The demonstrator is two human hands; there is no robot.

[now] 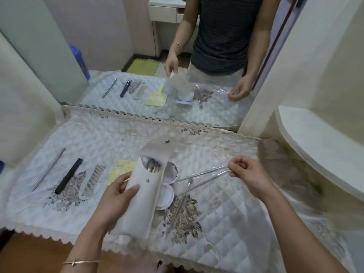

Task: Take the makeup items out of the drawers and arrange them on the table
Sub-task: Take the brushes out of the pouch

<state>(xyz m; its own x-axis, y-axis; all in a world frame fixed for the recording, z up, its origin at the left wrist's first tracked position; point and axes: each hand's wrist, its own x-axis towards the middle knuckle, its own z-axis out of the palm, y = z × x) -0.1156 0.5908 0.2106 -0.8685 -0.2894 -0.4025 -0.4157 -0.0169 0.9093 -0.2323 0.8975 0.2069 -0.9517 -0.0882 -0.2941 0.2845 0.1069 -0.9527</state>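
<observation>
At a quilted dressing table (226, 219), the left hand (116, 198) grips an open white brush pouch (141, 196), brush heads showing at its mouth, held tilted above two round compacts (167, 196); the right hand (250, 176) pinches the edge of a clear plastic sleeve (206, 174). A pen, black comb and metal comb already lie in a row at left. Setting the pouch down flat beside them, mouth upward, should keep the brushes from spilling
</observation>
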